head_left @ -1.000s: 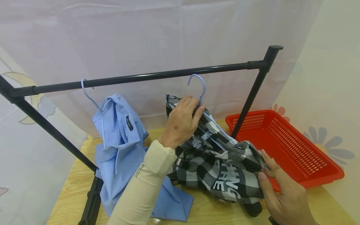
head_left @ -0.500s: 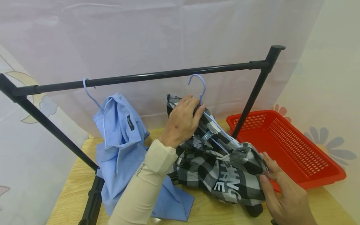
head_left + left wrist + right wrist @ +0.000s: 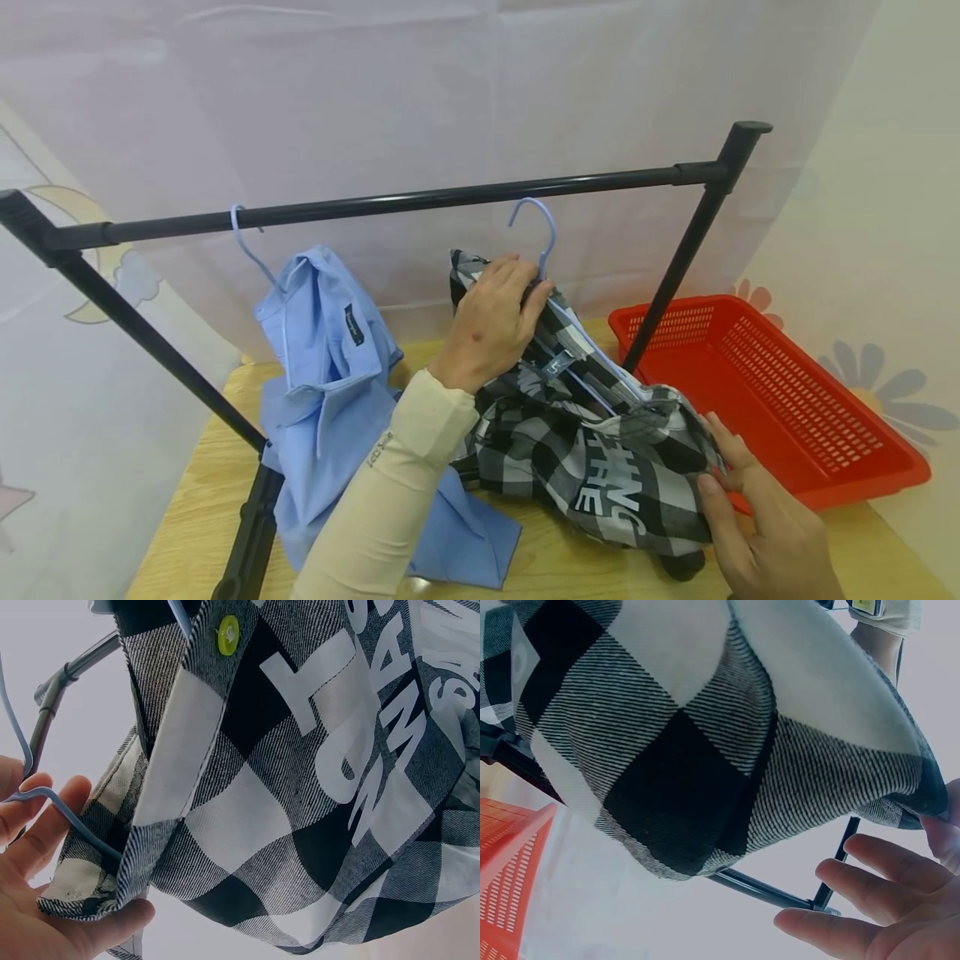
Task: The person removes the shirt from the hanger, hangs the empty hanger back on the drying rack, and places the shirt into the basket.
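A black, grey and white checked shirt [image 3: 540, 475] with white lettering hangs between both hands, a light blue hanger [image 3: 551, 225] inside its neck. My left hand [image 3: 491, 325] holds the hanger just under its hook, together with the collar. The left wrist view shows fingers around the hanger's wire and the thumb against the cloth. Below the black rail [image 3: 420, 200], the free hook overlaps it in the head view. At the shirt's right edge, my right hand [image 3: 765, 517] pinches the fabric between thumb and index finger; its other fingers are spread in the right wrist view.
A light blue shirt [image 3: 322, 358] hangs from a second hanger [image 3: 251, 250] on the rail's left part, its lower end on the wooden table [image 3: 195, 500]. Behind the right hand stands a red basket [image 3: 750, 400], partly behind the rack's right post [image 3: 682, 258].
The head view has shifted a little, so the scene sits slightly farther right. Both hands keep their holds on the hanger and the checked shirt.
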Motion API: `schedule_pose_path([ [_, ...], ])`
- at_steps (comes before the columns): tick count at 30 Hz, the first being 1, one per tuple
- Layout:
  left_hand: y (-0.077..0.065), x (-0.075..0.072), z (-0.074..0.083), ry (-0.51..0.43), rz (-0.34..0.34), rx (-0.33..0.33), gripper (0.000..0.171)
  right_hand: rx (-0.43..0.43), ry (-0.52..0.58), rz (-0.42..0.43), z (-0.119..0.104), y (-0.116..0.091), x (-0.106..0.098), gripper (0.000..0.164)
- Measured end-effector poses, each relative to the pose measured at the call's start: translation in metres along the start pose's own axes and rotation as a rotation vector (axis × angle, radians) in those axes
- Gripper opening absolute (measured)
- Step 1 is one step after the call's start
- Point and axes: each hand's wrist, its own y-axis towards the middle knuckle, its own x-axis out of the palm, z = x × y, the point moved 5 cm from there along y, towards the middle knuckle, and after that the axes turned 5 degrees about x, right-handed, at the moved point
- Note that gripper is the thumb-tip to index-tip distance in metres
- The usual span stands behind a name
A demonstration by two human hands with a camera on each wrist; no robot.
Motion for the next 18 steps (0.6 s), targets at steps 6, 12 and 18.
schedule_pose_path([
  [6,-0.0001,0.0007,-0.0009,-0.004,0.003,-0.006,0.02,0.014,-0.017,-0.013,0.0013,-0.0026,0.0006,0.069],
  [12,-0.0005,0.0017,-0.0014,-0.008,-0.002,-0.014,0.021,0.021,-0.033,-0.008,0.0018,-0.0051,0.0001,0.071],
  [18,0.0,0.0015,-0.0009,-0.006,-0.007,-0.016,0.021,0.037,-0.02,-0.022,0.0023,-0.0073,-0.0001,0.067],
])
